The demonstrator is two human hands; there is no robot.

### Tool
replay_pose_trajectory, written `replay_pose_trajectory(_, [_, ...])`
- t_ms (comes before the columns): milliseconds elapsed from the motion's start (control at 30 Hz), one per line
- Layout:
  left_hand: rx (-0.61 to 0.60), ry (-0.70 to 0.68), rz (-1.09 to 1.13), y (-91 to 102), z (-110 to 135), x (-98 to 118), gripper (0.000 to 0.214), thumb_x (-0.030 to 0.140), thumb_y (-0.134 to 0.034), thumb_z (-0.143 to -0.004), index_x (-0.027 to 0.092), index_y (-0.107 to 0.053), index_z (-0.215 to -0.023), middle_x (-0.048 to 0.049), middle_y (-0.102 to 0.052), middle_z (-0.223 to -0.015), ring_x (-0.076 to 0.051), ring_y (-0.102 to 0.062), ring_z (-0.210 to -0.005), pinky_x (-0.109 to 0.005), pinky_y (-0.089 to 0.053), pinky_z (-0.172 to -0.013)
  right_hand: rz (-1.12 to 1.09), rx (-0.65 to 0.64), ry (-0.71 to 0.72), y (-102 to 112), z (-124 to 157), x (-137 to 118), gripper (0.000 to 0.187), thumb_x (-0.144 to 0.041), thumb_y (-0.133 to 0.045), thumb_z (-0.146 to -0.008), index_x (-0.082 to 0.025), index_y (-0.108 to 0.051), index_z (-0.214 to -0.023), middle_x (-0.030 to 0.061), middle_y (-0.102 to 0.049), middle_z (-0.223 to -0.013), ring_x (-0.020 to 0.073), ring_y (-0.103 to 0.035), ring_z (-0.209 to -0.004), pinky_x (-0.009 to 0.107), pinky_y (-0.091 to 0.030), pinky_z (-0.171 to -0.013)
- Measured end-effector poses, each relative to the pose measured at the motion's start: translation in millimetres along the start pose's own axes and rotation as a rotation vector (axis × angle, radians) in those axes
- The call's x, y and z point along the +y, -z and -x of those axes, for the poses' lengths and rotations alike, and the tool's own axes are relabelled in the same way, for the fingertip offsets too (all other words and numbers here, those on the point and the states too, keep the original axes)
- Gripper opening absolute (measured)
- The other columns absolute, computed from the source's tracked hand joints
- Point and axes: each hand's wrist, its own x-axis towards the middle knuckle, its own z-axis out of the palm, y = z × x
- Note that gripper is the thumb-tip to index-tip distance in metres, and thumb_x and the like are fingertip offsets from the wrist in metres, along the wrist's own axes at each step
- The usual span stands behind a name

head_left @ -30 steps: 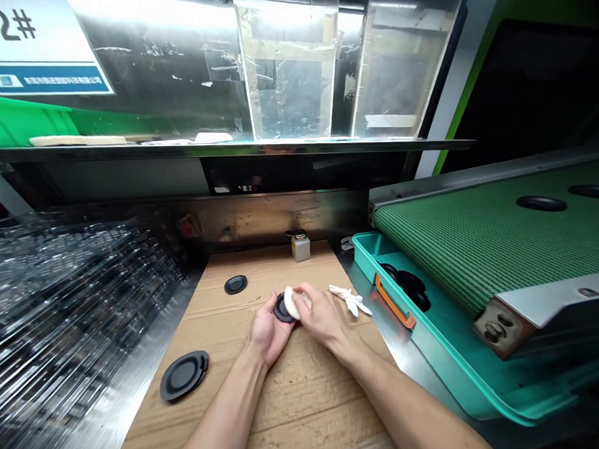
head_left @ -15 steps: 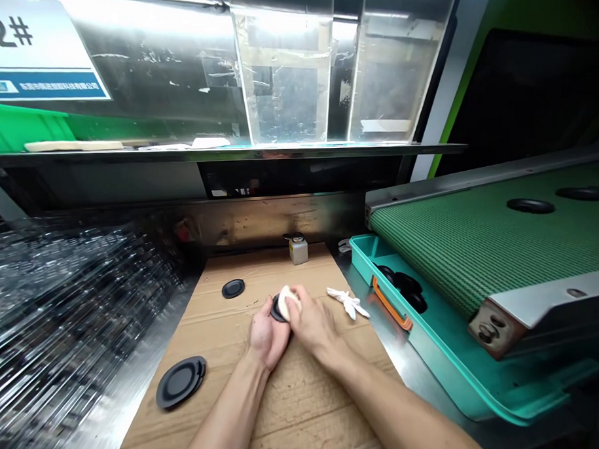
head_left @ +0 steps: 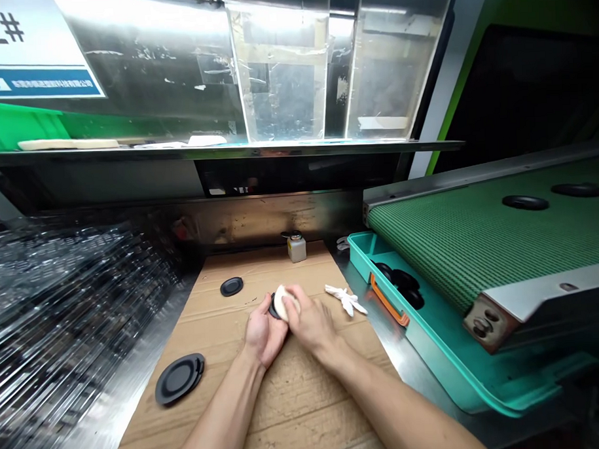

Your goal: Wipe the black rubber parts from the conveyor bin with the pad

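Disc in hand: a small black disc (head_left: 272, 310) is held just above the cardboard sheet (head_left: 296, 408), at the middle of the bench. The left hand (head_left: 262, 334) cups it from below, fingers half curled around its edge. The right hand (head_left: 309, 324) is closed on a white pad (head_left: 281, 301) pressed against the disc's upper face, hiding most of it.

Likely risk: the hold is on the rim only, so a hard push from the pad could tip the disc out of the left fingers and onto the cardboard.

A white cloth (head_left: 345, 299) lies just beside the right hand, and a small bottle (head_left: 296, 247) stands further back. An oval black part (head_left: 231, 286) and a larger black cap (head_left: 179, 379) lie to the left. To the right is a teal tray (head_left: 431, 351), under a green conveyor belt (head_left: 477, 244).
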Motion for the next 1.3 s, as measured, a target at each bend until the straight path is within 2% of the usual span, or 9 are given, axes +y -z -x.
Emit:
replay_pose_trajectory(67, [0.014, -0.001, -0.01, 1.2, 0, 0, 0.034, 0.026, -0.036, -0.095, 0.008, -0.061, -0.109, -0.0178, -0.065, -0.114, -0.026, -0.061, -0.11, -0.044, -0.048, -0.099, -0.007, 0.019, -0.048, 0, 0, 1, 0.038, -0.048, -0.03, -0.097, -0.032, -0.052, -0.124, 0.0033, -0.07, -0.092, 0.0217, -0.065, -0.082, 0.028, -0.041, -0.069])
replay_pose_trajectory(200, [-0.013, 0.031, -0.014, 3.3, -2, 0, 0.031, 0.024, -0.04, -0.094, 0.006, -0.06, -0.11, -0.0195, -0.063, -0.117, -0.026, -0.061, -0.111, -0.042, -0.05, -0.097, -0.036, -0.003, 0.011, -1, -4, 8, 0.037, -0.051, -0.034, -0.095, -0.034, -0.053, -0.122, 0.0025, -0.07, -0.092, 0.0221, -0.065, -0.079, 0.029, -0.041, -0.068])
replay_pose_trajectory(400, [0.024, 0.039, 0.028, 7.7, -5, 8, 0.033, 0.026, -0.036, -0.095, 0.007, -0.053, -0.117, -0.0244, -0.056, -0.127, -0.031, -0.059, -0.114, -0.049, -0.053, -0.088, -0.196, 0.177, -0.157, 5, -19, 32, 0.034, -0.046, -0.038, -0.095, -0.026, -0.058, -0.114, 0.0047, -0.07, -0.095, 0.0211, -0.064, -0.088, 0.028, -0.042, -0.074])
replay_pose_trajectory(600, [0.011, -0.017, -0.011, 9.8, 1, 20, 0.035, 0.031, -0.037, -0.093, 0.01, -0.056, -0.114, -0.0223, -0.056, -0.127, -0.033, -0.061, -0.108, -0.05, -0.053, -0.082, -0.229, 0.18, -0.14, -1, -16, 40, 0.033, -0.044, -0.04, -0.094, -0.023, -0.058, -0.113, 0.0059, -0.069, -0.1, 0.0218, -0.063, -0.09, 0.03, -0.041, -0.076])
replay_pose_trajectory(733, [0.008, -0.224, -0.274, -5.5, 11, 11, 0.034, 0.026, -0.057, -0.085, 0.014, -0.057, -0.118, -0.0177, -0.061, -0.122, -0.028, -0.062, -0.107, -0.037, -0.052, -0.083, -0.202, 0.179, -0.126, -3, -16, 42, 0.033, -0.044, -0.04, -0.094, -0.024, -0.057, -0.114, 0.0059, -0.069, -0.1, 0.0225, -0.063, -0.092, 0.031, -0.041, -0.079])
replay_pose_trajectory(833, [-0.026, -0.528, -0.546, -21.9, 23, -4, 0.065, 0.01, -0.076, -0.066, 0.019, -0.054, -0.126, -0.0119, -0.063, -0.121, -0.023, -0.056, -0.115, -0.029, -0.043, -0.099, -0.191, 0.164, -0.113, -2, -16, 43, 0.034, -0.045, -0.04, -0.094, -0.023, -0.058, -0.114, 0.0065, -0.069, -0.098, 0.0219, -0.063, -0.092, 0.03, -0.041, -0.079])
replay_pose_trajectory(900, [-0.087, -0.662, -0.662, -29.3, 31, -12, 0.083, 0.002, -0.079, -0.057, 0.02, -0.05, -0.133, -0.0101, -0.062, -0.121, -0.022, -0.053, -0.119, -0.028, -0.034, -0.108, -0.182, 0.13, -0.117, 0, -15, 43, 0.036, -0.046, -0.039, -0.094, -0.023, -0.057, -0.114, 0.0066, -0.069, -0.095, 0.0213, -0.064, -0.087, 0.028, -0.042, -0.073])
replay_pose_trajectory(1133, [-0.181, -0.937, -1.274, -18.4, 29, -17, 0.096, 0.018, -0.075, -0.069, 0.026, -0.019, -0.147, -0.0095, -0.051, -0.135, -0.023, -0.048, -0.125, -0.041, -0.034, -0.11, -0.155, 0.065, -0.14, 2, -15, 42, 0.03, -0.036, -0.045, -0.09, -0.024, -0.057, -0.114, 0.0039, -0.07, -0.089, 0.0195, -0.063, -0.078, 0.026, -0.041, -0.066])
replay_pose_trajectory(1300, [-0.15, -0.944, -1.323, -10.3, 22, -16, 0.101, 0.025, -0.074, -0.071, 0.025, -0.01, -0.149, -0.0132, -0.046, -0.139, -0.023, -0.049, -0.124, -0.038, -0.039, -0.106, -0.158, 0.07, -0.134, 1, -15, 43, 0.03, -0.037, -0.044, -0.09, -0.024, -0.059, -0.113, 0.0043, -0.07, -0.089, 0.0198, -0.062, -0.075, 0.026, -0.041, -0.063])
